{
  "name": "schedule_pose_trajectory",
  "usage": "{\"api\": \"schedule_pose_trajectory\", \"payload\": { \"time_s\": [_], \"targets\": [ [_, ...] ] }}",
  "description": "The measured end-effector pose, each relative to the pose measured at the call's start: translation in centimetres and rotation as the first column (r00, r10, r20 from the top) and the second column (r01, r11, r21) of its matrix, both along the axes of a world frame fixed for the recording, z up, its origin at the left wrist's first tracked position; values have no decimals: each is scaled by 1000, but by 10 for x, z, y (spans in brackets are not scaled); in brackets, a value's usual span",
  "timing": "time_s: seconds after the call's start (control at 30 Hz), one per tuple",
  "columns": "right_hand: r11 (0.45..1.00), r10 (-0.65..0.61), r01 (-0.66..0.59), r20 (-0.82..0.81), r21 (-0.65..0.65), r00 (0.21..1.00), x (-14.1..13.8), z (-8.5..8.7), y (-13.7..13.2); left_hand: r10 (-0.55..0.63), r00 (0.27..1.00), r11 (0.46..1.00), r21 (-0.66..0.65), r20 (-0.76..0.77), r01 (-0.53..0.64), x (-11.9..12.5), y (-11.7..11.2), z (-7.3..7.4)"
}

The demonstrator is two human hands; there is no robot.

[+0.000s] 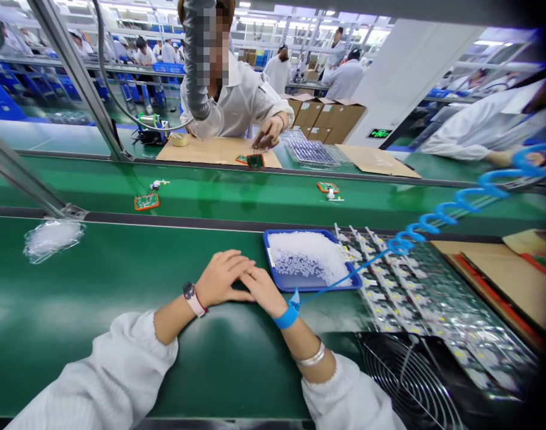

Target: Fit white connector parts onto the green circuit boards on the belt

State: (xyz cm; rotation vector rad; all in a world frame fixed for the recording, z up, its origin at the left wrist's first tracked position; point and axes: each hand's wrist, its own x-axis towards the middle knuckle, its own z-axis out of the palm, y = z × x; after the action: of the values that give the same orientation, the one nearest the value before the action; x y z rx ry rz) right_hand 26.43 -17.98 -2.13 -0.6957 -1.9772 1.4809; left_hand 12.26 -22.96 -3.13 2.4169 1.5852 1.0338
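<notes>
The left hand [223,278] and the right hand [264,292] are rested on a green conveyor belt [80,298], and nothing is held by either. Both are narrowly open, with the fingers loosely extended and slightly curved, and the right fingers [250,276] are laid against the left hand. The forearms are angled inward from white sleeves [120,370]. A smartwatch with a pale strap [189,292] is worn on the left wrist, and a blue wrist strap [285,316] is fastened around the right wrist. From that strap, a blue coiled cord [434,215] is led up and to the right.

Just beside the right hand, a blue tray [313,288] is placed on the belt, heaped with small white pieces [304,254]. To its right, rows of small white-and-metal components [416,292] are set out in clear plastic trays, and a black fan grille [407,382] is seen below them. Well to the left, a clear plastic bag [52,239] is lying on the belt.

Green circuit boards [146,202] are carried on a farther belt [237,191]. Beyond it, a small board [255,161] is handled by a co-worker's hand [268,132] above a cardboard sheet [214,150]. Cardboard boxes [327,122] are stacked behind.
</notes>
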Motion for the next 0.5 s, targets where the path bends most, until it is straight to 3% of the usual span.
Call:
{"api": "schedule_pose_trajectory", "payload": {
  "time_s": [0.13,0.27,0.37,0.5],
  "targets": [
    [978,-207,204,-58,-46,977,25,15,24,188,954,978,43,235,-204,-35,13,4],
    [845,-528,534,-158,-7,834,69,20,59,314,897,934,72,310,-351,-59,27,4],
    [740,-660,671,-152,40,736,100,17,81,302,932,951,6,200,-310,-64,38,0],
    [671,-727,711,-3,208,687,130,12,94,205,977,966,-150,-64,-212,-60,60,-8]
  ]
}}
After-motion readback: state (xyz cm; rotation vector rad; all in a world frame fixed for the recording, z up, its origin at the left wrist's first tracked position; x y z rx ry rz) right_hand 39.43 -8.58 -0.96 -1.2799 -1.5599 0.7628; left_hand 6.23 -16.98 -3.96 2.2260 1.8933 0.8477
